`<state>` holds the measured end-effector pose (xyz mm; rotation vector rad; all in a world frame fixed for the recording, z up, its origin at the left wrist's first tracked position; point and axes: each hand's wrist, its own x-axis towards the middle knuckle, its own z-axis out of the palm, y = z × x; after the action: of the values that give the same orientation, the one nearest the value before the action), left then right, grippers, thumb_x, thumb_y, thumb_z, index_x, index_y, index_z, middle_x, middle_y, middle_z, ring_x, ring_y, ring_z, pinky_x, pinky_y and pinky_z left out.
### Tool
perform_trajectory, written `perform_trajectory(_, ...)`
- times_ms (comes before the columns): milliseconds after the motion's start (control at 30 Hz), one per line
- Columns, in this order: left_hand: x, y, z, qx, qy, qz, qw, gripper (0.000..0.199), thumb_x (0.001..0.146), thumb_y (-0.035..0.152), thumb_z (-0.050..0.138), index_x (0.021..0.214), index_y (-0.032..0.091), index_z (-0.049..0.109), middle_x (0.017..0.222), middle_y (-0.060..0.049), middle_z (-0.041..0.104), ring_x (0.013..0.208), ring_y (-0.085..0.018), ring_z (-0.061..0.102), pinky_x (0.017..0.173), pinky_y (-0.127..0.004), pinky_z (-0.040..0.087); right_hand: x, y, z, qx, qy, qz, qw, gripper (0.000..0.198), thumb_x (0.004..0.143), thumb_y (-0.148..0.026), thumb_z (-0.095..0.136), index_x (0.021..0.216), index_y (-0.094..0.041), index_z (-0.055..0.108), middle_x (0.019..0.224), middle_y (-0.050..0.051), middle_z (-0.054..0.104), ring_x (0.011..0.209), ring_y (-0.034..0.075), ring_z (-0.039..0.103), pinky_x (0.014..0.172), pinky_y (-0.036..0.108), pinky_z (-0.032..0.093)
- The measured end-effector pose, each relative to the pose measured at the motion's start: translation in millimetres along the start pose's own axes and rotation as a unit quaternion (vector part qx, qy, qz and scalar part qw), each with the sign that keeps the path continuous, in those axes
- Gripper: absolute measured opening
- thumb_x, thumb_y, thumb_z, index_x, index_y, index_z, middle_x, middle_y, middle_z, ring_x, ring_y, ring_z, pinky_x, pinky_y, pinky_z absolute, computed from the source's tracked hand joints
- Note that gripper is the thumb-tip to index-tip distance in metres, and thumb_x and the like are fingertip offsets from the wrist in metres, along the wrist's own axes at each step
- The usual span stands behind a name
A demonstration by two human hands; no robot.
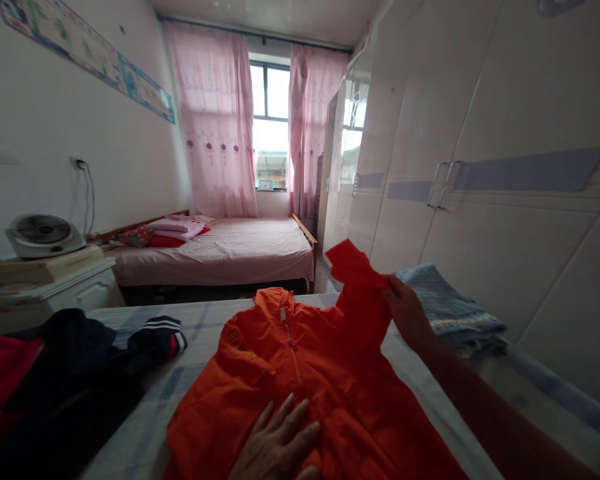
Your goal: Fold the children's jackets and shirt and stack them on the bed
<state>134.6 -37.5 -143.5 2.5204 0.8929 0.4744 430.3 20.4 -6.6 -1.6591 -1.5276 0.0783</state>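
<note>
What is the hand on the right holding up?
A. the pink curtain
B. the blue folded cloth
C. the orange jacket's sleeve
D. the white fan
C: the right hand pinches the lifted sleeve of the orange jacket, while the left hand lies flat on the jacket's front.

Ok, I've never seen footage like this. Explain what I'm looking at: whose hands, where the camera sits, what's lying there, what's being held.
There is no machine here: a person wears a camera on the head, looking forward and down at their own bare hands. The left hand lies flat on an orange jacket spread on a bed. The right hand holds up the jacket's sleeve. A dark jacket lies to the left, a folded blue cloth to the right. Behind stand a second bed, pink curtains and a white wardrobe.
</note>
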Motion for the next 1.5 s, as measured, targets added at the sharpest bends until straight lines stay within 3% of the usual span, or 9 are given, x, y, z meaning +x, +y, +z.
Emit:
perform_trajectory(100,-2,-7,2,-0.243,0.142,-0.107,0.954,0.054,0.090,0.054,0.033,0.138,0.032,0.039,0.144,-0.004,0.039,0.131,-0.025,0.038,0.108,-0.045,0.034,-54,-25,-3,0.131,-0.130,-0.092,0.978,0.037,0.082,-0.021,0.038,0.114,-0.018,0.056,0.110,0.004,0.064,0.096,0.016,0.059,0.087,0.027,0.045)
perform_trajectory(267,2,-6,-22,-0.599,0.230,-0.271,0.717,0.070,0.086,0.063,0.020,0.136,0.015,0.034,0.132,-0.018,0.052,0.113,-0.027,0.058,0.087,-0.043,0.052,-126,11,12,0.087,-0.212,-0.100,0.968,0.061,0.066,-0.007,0.038,0.125,-0.017,0.049,0.133,0.008,0.050,0.127,0.018,0.041,0.111,0.038,0.025)
perform_trajectory(467,6,24,-32,-0.358,0.108,-0.235,0.897,0.062,0.068,0.046,0.064,0.120,0.013,0.053,0.110,-0.012,0.064,0.099,-0.025,0.061,0.086,-0.033,0.048,-141,52,12,0.011,-0.198,-0.055,0.979,0.062,0.064,-0.010,0.037,0.125,-0.016,0.049,0.133,0.011,0.050,0.128,0.020,0.041,0.112,0.041,0.025)
perform_trajectory(600,14,49,-41,-0.234,0.098,-0.197,0.947,0.041,0.071,0.023,0.056,0.109,0.010,0.062,0.079,-0.005,0.063,0.073,-0.018,0.059,0.067,-0.027,0.048,-131,42,7,-0.007,-0.172,-0.039,0.984,0.059,0.068,-0.012,0.036,0.126,-0.013,0.048,0.128,0.012,0.052,0.123,0.019,0.046,0.109,0.036,0.031)
perform_trajectory(733,8,75,-85,-0.191,0.188,-0.107,0.958,0.026,0.078,0.024,0.048,0.092,0.016,0.067,0.080,-0.003,0.062,0.072,-0.015,0.057,0.067,-0.025,0.047,-135,39,15,0.002,-0.136,-0.006,0.991,0.056,0.072,-0.017,0.038,0.128,-0.016,0.046,0.129,0.011,0.052,0.122,0.019,0.046,0.109,0.037,0.031)
perform_trajectory(867,-13,69,-113,-0.212,0.174,-0.157,0.949,0.033,0.079,0.039,0.054,0.103,0.020,0.064,0.098,-0.005,0.066,0.084,-0.020,0.061,0.072,-0.028,0.050,-141,42,23,0.038,-0.136,0.025,0.990,0.052,0.071,-0.020,0.043,0.123,-0.017,0.051,0.127,0.010,0.054,0.121,0.019,0.047,0.108,0.036,0.031)
perform_trajectory(1000,-8,44,-85,-0.209,0.135,-0.227,0.942,0.057,0.074,0.046,0.062,0.124,0.020,0.054,0.124,-0.010,0.057,0.110,-0.027,0.054,0.092,-0.034,0.044,-122,40,27,0.102,-0.118,0.144,0.977,0.051,0.075,-0.030,0.046,0.123,-0.014,0.048,0.115,0.013,0.059,0.103,0.022,0.058,0.095,0.037,0.041)
perform_trajectory(1133,25,45,-44,-0.293,0.039,-0.220,0.930,0.081,0.066,0.037,0.066,0.137,0.011,0.037,0.119,-0.014,0.058,0.099,-0.025,0.057,0.080,-0.031,0.049,-95,40,36,0.149,-0.133,0.229,0.953,0.057,0.072,-0.032,0.051,0.125,-0.011,0.046,0.092,0.010,0.063,0.082,0.021,0.062,0.078,0.034,0.046)
perform_trajectory(1500,-18,28,-123,-0.111,-0.021,-0.209,0.971,0.028,0.076,0.032,0.050,0.094,0.019,0.067,0.082,0.000,0.066,0.073,-0.016,0.058,0.066,-0.023,0.044,-154,-11,33,0.356,-0.236,0.108,0.898,0.023,0.073,-0.020,0.051,0.094,-0.021,0.061,0.076,-0.003,0.055,0.065,0.010,0.046,0.062,0.021,0.039)
